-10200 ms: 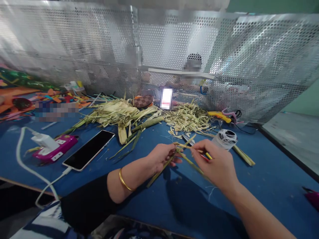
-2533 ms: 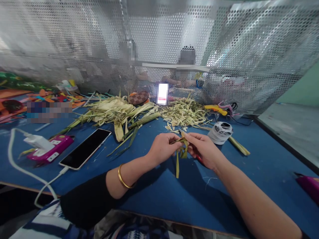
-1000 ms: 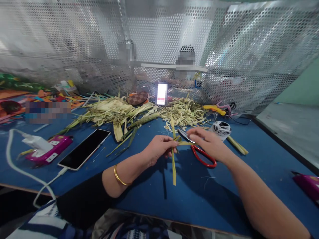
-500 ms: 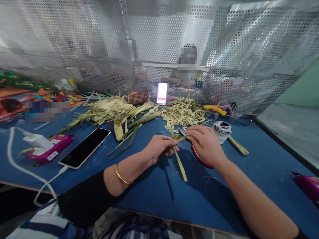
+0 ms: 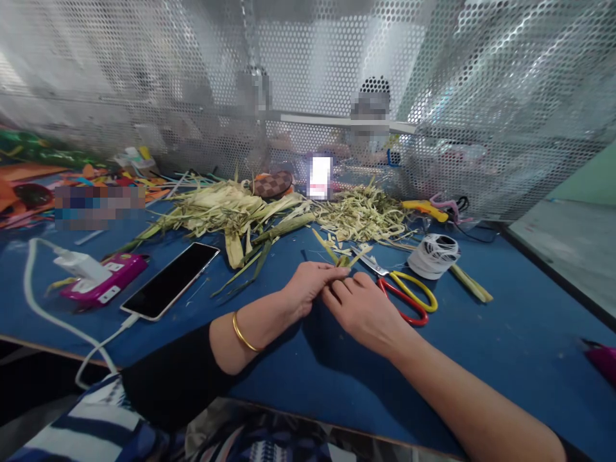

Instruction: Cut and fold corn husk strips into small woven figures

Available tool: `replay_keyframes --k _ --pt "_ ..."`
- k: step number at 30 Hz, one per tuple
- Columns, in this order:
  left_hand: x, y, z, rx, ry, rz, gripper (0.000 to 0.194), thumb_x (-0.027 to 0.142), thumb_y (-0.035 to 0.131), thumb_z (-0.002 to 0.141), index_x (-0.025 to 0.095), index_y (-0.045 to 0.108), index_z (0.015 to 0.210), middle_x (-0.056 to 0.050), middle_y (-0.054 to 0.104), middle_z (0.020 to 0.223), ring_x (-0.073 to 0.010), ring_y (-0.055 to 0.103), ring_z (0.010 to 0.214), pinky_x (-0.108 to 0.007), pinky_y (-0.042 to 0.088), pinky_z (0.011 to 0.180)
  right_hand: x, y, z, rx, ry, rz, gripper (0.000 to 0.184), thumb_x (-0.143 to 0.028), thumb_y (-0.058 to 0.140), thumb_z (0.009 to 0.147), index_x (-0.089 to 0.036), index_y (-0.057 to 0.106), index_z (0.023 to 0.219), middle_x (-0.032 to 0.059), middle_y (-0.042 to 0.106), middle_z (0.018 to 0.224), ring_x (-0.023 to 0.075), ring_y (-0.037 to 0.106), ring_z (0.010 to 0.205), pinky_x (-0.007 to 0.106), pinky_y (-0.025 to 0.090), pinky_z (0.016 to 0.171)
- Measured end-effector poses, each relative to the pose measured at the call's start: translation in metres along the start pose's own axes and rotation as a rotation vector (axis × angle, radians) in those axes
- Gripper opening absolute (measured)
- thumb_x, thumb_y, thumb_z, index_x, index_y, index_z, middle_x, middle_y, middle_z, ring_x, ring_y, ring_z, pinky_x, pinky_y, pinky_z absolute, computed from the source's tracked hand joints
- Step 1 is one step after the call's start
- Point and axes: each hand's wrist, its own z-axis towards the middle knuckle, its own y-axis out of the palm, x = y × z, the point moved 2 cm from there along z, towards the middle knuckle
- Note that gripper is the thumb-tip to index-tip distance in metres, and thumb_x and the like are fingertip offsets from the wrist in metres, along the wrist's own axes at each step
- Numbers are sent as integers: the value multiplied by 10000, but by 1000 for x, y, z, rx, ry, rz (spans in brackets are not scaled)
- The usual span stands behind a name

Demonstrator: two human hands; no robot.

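Observation:
My left hand (image 5: 312, 287), with a gold bangle on its wrist, pinches green-yellow leaf strips (image 5: 342, 255) just above the blue table (image 5: 298, 359). My right hand (image 5: 362, 309) sits right beside it, fingers curled against the same strips, whose lower part is hidden beneath it. The strips' ends fan up and away from the fingers. Red-and-yellow scissors (image 5: 403, 292) lie on the table just right of my right hand, untouched.
A heap of dried leaves (image 5: 226, 215) and a heap of cut scraps (image 5: 363, 218) lie behind the hands. A spool of white thread (image 5: 434, 255) stands right. A phone (image 5: 171, 280) and pink power strip (image 5: 103, 282) lie left. A perforated metal screen (image 5: 481, 109) backs the table.
My right hand has moved left from near the scissors and closed in beside my left hand on the leaf strips. The strip that hung down below the hands no longer shows.

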Motion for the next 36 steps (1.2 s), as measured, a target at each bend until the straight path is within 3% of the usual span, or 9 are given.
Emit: replay_keyframes --k 10,17,22,26,31,36 --pt "-1 -1 3 15 -34 31 229 229 815 520 109 621 547 -25 624 544 -111 567 522 -211 410 501 -3 1 4 50 -19 3 162 -95 417 879 -120 561 951 105 622 798 234 539 686 370 332 689" --pt "6 -3 2 -142 9 42 147 191 764 607 103 650 640 17 559 510 -66 456 417 -197 281 391 4 6 -1 164 97 20 197 -68 367 904 -161 518 817 62 578 713 209 492 632 348 317 665" --pt "7 -2 0 -113 -3 -20 60 110 676 704 91 670 647 -43 650 594 -101 569 525 -215 437 543 1 -1 -2 195 -7 68 183 -101 401 895 -171 523 778 61 580 700 219 508 672 370 339 759" --pt "8 -1 -2 -92 -1 -20 53 89 672 723 75 703 683 -76 690 655 -111 610 587 -232 484 659 -4 -7 -1 222 -102 96 229 -100 371 900 -167 537 757 50 567 669 213 492 636 371 331 741" --pt "8 -2 -1 -35 30 -24 89 55 650 739 68 702 669 -90 711 722 -112 645 637 -206 495 658 -11 -11 -1 256 -182 188 258 -127 359 930 -177 528 742 9 535 630 177 436 568 342 294 655" --pt "7 -1 -1 -31 41 -23 67 87 719 701 74 689 643 -101 719 741 -111 643 623 -197 505 634 -13 -9 -3 273 -203 225 256 -124 357 931 -174 534 753 10 545 637 172 438 575 341 293 662"
